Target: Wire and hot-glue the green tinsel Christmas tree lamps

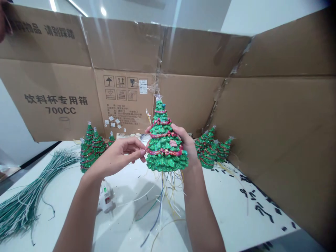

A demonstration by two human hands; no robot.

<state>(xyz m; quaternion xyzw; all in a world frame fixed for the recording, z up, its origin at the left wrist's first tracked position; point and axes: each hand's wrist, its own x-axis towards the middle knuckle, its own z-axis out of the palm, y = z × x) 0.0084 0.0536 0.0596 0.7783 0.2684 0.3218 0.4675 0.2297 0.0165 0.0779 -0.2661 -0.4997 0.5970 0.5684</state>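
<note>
While Raised Upright Above a White Table (228,210), Gripped From the Right

Clasping a glittery green Christmas tree figurine (164,161) at its back and right side with the right hand (187,143); reaching to its lower left edge with the left hand (119,157), with fingers loosely curled, impossible to tell whether pinching anything. Trailing loose wires (162,199) from the base, in front of a cardboard screen (191,101). Flanked by more tree figurines (208,154) to left and right, with a green-and-white wire bundle (39,185) at far left and black scraps (259,209) at right.
</note>
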